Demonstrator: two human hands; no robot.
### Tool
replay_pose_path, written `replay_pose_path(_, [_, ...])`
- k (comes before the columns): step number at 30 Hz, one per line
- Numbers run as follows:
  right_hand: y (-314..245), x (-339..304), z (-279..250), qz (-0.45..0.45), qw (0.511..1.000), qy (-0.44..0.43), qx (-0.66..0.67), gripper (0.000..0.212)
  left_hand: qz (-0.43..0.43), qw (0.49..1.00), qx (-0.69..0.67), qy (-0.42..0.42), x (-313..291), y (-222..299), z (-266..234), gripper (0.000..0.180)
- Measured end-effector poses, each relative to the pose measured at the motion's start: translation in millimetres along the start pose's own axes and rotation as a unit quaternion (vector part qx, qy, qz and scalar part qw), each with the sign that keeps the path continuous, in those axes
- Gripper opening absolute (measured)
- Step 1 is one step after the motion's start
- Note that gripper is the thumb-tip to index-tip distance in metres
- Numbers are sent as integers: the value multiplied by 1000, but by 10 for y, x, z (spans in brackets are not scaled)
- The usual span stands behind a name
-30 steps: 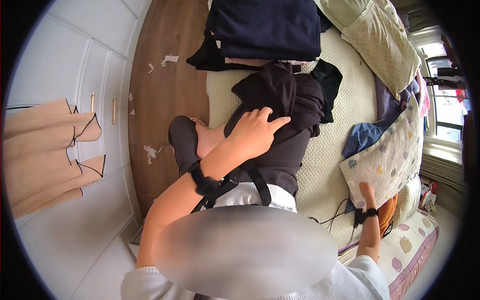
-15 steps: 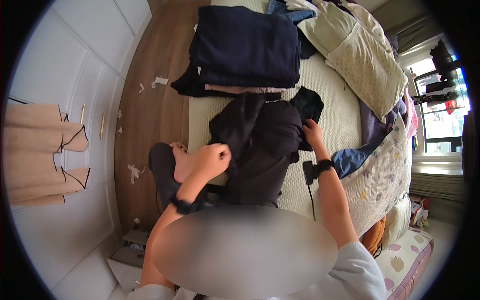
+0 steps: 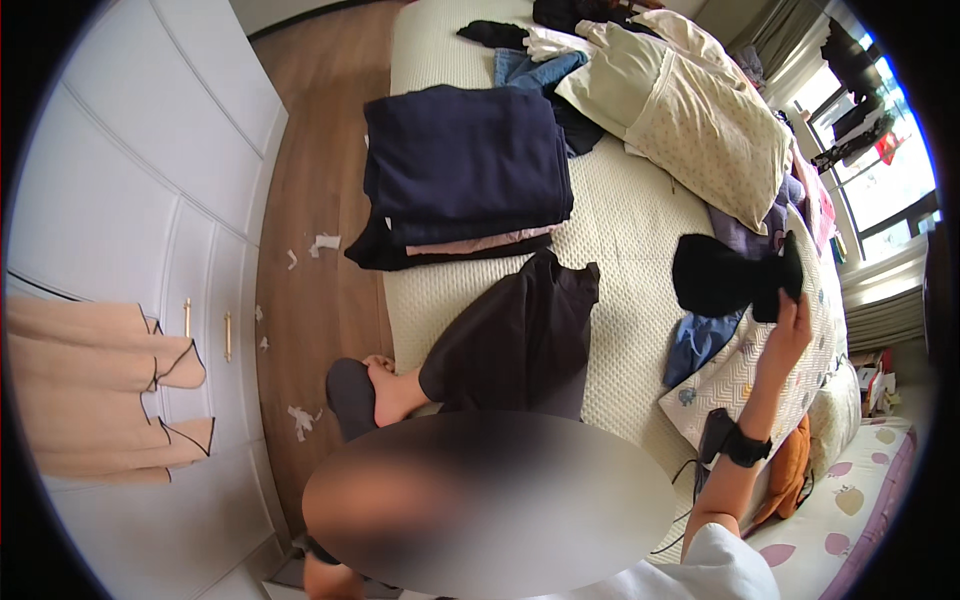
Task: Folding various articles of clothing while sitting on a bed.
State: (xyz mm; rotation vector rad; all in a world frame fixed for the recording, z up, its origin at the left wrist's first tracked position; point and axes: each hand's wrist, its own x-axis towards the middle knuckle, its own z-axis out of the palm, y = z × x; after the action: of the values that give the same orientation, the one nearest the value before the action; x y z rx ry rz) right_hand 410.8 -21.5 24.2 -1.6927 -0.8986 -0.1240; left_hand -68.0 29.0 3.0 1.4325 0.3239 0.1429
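Black cloth [image 3: 735, 275] in your right hand [image 3: 785, 335], and a black band [image 3: 745, 447] on that wrist. Below it, a blue garment [image 3: 700, 340] against a quilt [image 3: 745, 375] of pale chevrons with small coloured motifs. A dark brown piece [image 3: 515, 340] lies on the cream, waffle-textured bed [image 3: 625, 230]. The folded stack [image 3: 465, 165] is navy, a pink layer showing at its lower edge. The pillow [image 3: 700, 130] is cream with tiny dots. White wardrobe [image 3: 130, 200], gold handles; beige robe [image 3: 95, 390] with dark piping. Brown wood floor [image 3: 320, 150], flecked with white scraps.
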Motion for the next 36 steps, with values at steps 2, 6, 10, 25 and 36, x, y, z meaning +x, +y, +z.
replay_pose_path(2, [-135, -323, 261, -90, 987, 22, -133, 17, -33, 994, 98, -16, 454, -114, 121, 26])
replay_pose_path(6, [-877, -1278, 963, -221, 925, -306, 41, 27, 77, 922, 274, 263, 946, -250, 242, 50])
replay_pose_path(10, [-1357, -1890, 1200, -204, 842, -472, 164, 28, 64, 944, 174, 271, 718, -596, 150, 41])
replay_pose_path(25, [-1093, -2080, 1366, -172, 767, -610, 102, 75, -37, 855, 168, 490, 435, -708, 258, 30])
replay_pose_path(36, [-1092, -1670, 1110, -54, 806, -581, 103, 40, 98, 899, 163, 394, 685, -65, 275, 26])
